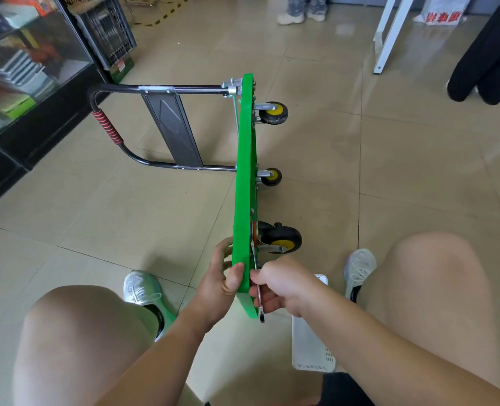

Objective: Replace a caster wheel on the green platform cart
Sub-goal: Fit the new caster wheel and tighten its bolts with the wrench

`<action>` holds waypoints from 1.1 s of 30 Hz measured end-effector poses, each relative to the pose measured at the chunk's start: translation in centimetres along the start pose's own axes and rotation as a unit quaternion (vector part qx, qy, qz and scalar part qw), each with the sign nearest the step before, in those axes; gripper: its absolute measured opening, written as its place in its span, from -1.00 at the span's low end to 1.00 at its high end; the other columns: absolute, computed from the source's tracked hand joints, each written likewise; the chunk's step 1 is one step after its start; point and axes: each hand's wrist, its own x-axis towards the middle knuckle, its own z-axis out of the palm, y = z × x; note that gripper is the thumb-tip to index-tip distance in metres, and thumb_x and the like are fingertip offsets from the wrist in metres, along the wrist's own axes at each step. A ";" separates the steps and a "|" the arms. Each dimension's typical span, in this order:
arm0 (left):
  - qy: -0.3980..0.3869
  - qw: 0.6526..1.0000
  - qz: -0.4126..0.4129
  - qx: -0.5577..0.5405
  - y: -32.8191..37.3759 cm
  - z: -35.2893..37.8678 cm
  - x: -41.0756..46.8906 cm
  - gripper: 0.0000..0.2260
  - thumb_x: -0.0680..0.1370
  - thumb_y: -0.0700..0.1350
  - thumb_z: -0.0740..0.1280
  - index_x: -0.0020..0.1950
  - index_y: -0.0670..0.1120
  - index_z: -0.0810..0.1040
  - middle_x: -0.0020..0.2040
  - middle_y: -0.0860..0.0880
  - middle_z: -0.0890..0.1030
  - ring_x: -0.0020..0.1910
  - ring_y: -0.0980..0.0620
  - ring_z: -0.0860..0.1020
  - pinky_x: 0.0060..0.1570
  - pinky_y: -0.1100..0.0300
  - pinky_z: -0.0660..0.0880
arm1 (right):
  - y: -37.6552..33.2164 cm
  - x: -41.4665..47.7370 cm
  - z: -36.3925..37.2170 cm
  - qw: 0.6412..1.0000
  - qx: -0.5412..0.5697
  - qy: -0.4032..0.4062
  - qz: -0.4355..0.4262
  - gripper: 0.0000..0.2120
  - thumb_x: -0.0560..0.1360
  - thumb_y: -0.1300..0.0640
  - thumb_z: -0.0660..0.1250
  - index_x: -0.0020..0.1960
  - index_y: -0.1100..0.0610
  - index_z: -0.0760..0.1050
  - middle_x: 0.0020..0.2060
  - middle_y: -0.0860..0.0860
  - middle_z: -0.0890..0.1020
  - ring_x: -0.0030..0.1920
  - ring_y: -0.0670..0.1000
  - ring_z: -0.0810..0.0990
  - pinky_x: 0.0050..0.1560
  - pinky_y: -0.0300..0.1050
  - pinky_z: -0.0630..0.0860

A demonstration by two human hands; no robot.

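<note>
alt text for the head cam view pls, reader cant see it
A person holds a green platform cart tipped on its side on a tiled floor, the left hand gripping the deck's near edge. The right hand holds a wrench at the underside, beside the nearest caster wheel; two more wheels show farther along.

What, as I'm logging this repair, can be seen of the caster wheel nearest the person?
The nearest caster wheel has a black tyre and a yellow hub in a silvery metal fork, with a black part beside the tyre. It is mounted on the underside of the green platform, which stands on edge, so the wheel juts out sideways. A rusty-orange patch shows at its base plate. The wrench held in the right hand reaches up to that plate.
</note>
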 end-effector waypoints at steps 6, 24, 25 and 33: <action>-0.007 1.000 -0.008 -0.003 0.4 0.0 -0.1 -0.46 0.49 0.38 0.26 0.45 0.31 0.28 0.34 0.02 0.55 0.26 0.07 0.60 0.20 0.19 0.55 | -0.4 -0.7 -0.8 0.998 -0.042 -0.035 -0.015 -0.82 0.62 0.16 0.32 0.08 0.29 0.58 -0.35 0.07 0.68 -0.40 0.03 0.65 -0.33 -0.10 0.61; 0.015 0.998 -0.019 -0.059 2.0 0.7 -0.7 -0.49 0.44 0.31 0.31 0.38 0.29 0.37 0.32 0.09 0.52 0.19 0.14 0.60 0.05 0.23 0.60 | 8.5 5.7 -1.8 0.985 -0.120 0.014 -0.120 -0.81 0.62 0.16 0.32 -0.09 0.13 0.68 -0.14 0.05 0.72 -0.11 0.00 0.64 -0.23 -0.41 0.44; 0.016 0.998 -0.020 -0.059 2.0 0.7 -0.7 -0.48 0.45 0.31 0.30 0.39 0.28 0.36 0.32 0.09 0.52 0.18 0.15 0.60 0.06 0.23 0.60 | 8.6 6.0 -1.6 0.986 -0.114 0.012 -0.122 -0.82 0.63 0.16 0.32 -0.05 0.15 0.68 -0.13 0.05 0.71 -0.12 -0.03 0.64 -0.26 -0.45 0.43; 0.018 0.998 -0.017 -0.063 1.8 0.7 -0.7 -0.49 0.48 0.23 0.30 0.42 0.21 0.37 0.31 0.06 0.54 0.18 0.11 0.60 0.07 0.18 0.60 | 8.5 8.2 -1.0 0.982 -0.129 0.012 -0.140 -0.79 0.63 0.18 0.31 0.16 0.14 0.68 0.04 0.04 0.71 0.02 -0.01 0.62 -0.19 -0.51 0.39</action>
